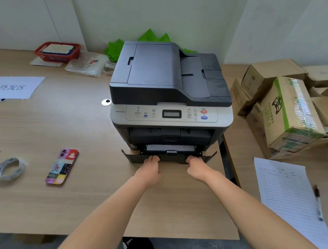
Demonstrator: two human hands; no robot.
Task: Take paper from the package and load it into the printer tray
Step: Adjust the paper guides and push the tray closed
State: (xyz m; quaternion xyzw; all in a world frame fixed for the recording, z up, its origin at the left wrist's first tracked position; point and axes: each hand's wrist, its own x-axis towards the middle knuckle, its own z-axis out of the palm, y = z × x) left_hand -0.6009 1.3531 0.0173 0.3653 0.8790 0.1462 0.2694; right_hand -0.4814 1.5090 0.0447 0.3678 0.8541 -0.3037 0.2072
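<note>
- Both hands at lower centre of frame: left hand [149, 167] and right hand [197, 167] curled onto front edge of paper tray [171, 156], gripping it
- Tray part out of printer [169, 90], long axis across frame, just beyond hands, both equally near
- Paper package not identifiable
- Sheet [15, 87] at upper left reads "待发区"; printer model label too small to read

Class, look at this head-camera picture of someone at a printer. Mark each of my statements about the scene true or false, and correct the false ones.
1. Both hands, left hand and right hand, are at the front of the printer tray. True.
2. The phone lies to the right of the printer. False: it lies to the left.
3. A red basket sits at the far left of the table. True.
4. The pen lies on the cardboard boxes. False: it rests on the lined form.
</note>
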